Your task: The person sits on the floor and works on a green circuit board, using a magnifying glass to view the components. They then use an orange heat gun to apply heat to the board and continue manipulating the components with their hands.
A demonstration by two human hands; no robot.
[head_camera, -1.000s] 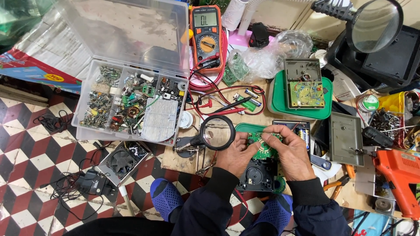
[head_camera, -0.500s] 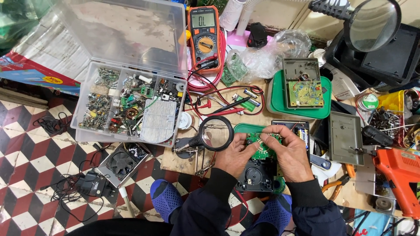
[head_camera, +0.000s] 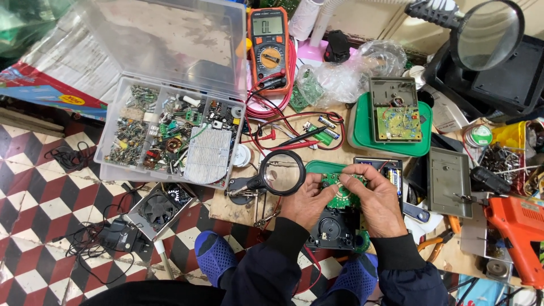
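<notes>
Thing: a green round circuit board (head_camera: 340, 191) is held flat between both hands.
Look: a ring of small shiny marks is seen on its top.
Under it: a black case (head_camera: 333, 229) with a round part, lying flat.
Place: near the front edge of the wooden table (head_camera: 232, 211), in the middle.

single head view, steeply down, close over cluttered workbench (head_camera: 238, 209)

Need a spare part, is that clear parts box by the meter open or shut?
Open. The clear parts box has its lid swung up, leaving the compartments uncovered.
</notes>
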